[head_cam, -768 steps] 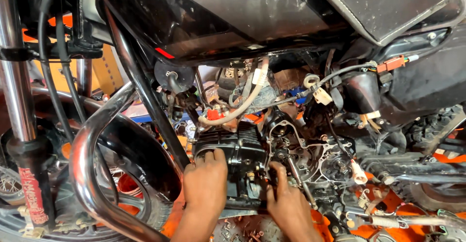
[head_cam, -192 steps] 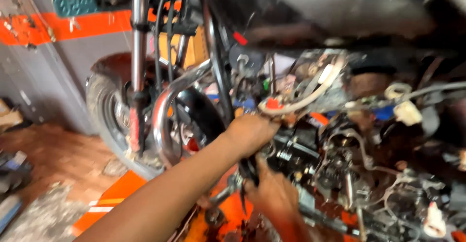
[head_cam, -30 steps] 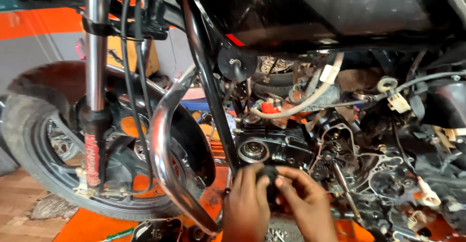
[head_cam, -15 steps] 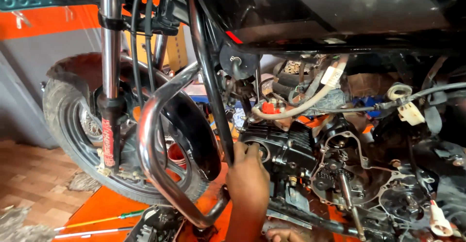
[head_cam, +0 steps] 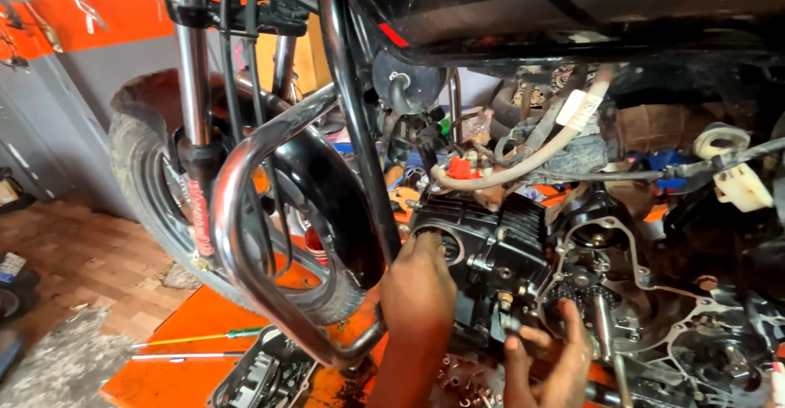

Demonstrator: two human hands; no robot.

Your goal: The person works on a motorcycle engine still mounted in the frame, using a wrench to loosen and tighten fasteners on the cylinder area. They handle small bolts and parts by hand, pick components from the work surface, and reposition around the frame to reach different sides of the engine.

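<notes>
A motorcycle stands on an orange lift, its engine stripped open. My left hand point(head_cam: 419, 287) presses against the round port at the front of the black finned cylinder head point(head_cam: 491, 248), fingers curled over it. My right hand point(head_cam: 554, 359) reaches up from below to the lower side of the head, fingertips at a small bolt beside the open crankcase point(head_cam: 646, 310) with its exposed gears. Whether either hand holds a small part is hidden.
A chrome crash guard point(head_cam: 245, 236) curves in front of the front wheel point(head_cam: 155, 187) at left. Cream hose and wiring point(head_cam: 523, 163) hang above the engine. A black engine cover point(head_cam: 262, 371) and a green-handled screwdriver point(head_cam: 204, 338) lie on the orange platform point(head_cam: 163, 367). Loose bolts lie below the engine.
The view shifted slightly right and closer. My left hand stays at the cylinder head's front port; my right hand has risen from the bottom edge up to the head's underside.
</notes>
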